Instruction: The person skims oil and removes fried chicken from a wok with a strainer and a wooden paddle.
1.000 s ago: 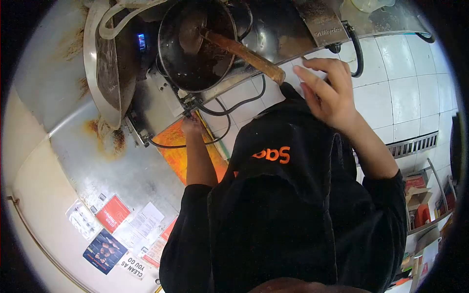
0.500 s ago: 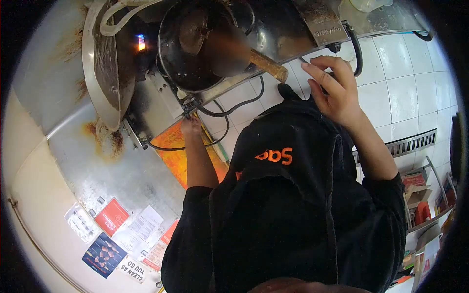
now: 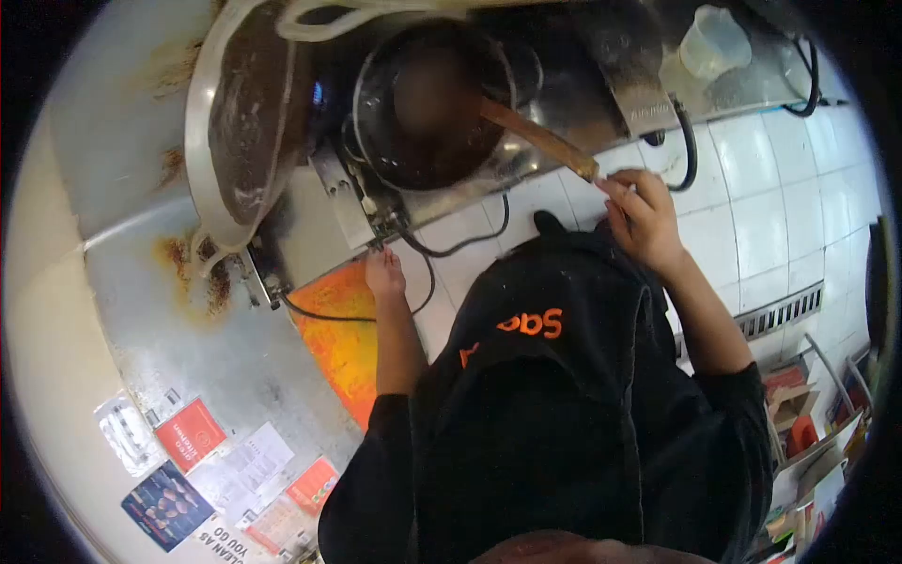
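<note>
A dark wok (image 3: 427, 155) sits on the stove, its inside partly blurred. A wooden handle (image 3: 545, 143) sticks out of it toward the lower right; the tool's other end is blurred. My right hand (image 3: 646, 224) pinches the free end of this handle with thumb and fingertips. Down at the stove's front edge, my left hand (image 3: 385, 273) has its fingers closed around a small knob (image 3: 378, 244) beside the hoses, below and left of the wok.
A large pan (image 3: 209, 141) leans at the left of the stove. A translucent plastic container (image 3: 716, 45) stands at the upper right. Black hoses (image 3: 460, 252) hang off the front edge. Papers (image 3: 188, 434) are at the lower left, and shelves with boxes (image 3: 799, 414) at the right.
My right hand has gone from hovering apart from the handle to gripping its end. The handle now points farther right. My left hand stays at the knob. The view has shifted slightly.
</note>
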Tool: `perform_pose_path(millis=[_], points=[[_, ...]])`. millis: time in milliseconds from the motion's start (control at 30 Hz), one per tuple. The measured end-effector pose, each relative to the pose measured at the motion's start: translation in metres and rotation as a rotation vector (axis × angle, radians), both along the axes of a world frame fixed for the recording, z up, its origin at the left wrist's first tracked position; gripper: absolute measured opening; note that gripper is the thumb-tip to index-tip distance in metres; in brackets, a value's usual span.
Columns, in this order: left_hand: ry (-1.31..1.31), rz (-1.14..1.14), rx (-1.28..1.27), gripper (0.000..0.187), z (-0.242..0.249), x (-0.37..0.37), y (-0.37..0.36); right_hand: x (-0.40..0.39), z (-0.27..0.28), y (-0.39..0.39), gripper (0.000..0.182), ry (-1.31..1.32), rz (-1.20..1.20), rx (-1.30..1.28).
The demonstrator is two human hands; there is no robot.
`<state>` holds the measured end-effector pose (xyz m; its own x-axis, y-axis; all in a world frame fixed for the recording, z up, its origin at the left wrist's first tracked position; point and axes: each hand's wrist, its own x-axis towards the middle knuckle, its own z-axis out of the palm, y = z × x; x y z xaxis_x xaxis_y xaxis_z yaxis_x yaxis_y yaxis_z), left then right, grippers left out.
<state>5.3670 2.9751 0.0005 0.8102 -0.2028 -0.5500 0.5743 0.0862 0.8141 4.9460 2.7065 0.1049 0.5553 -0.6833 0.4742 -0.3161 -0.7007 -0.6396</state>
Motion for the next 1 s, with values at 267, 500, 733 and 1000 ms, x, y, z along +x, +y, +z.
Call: perform_pose_path(millis=[267, 500, 733, 1000], points=[[-0.782, -0.427, 0.259, 0.033, -0.063, 0.008, 0.034, -0.072, -0.085, 0.073, 0.027, 0.414, -0.195, 0.552], [-0.614, -0.978, 0.342, 0.005, -0.044, -0.094, 0.016, -0.236, -0.240, 0.230, 0.045, 0.142, -0.286, 1.660], [-0.158, -1.777, -0.272, 0.025, 0.150, -0.227, -0.122, -0.303, -0.217, 0.267, 0.048, 0.922, -0.287, 1.818], [-0.504, -2.839, -0.219, 0.044, 0.097, -0.450, -0.193, -0.377, -0.085, 0.208, 0.066, -1.187, -0.356, 1.517]])
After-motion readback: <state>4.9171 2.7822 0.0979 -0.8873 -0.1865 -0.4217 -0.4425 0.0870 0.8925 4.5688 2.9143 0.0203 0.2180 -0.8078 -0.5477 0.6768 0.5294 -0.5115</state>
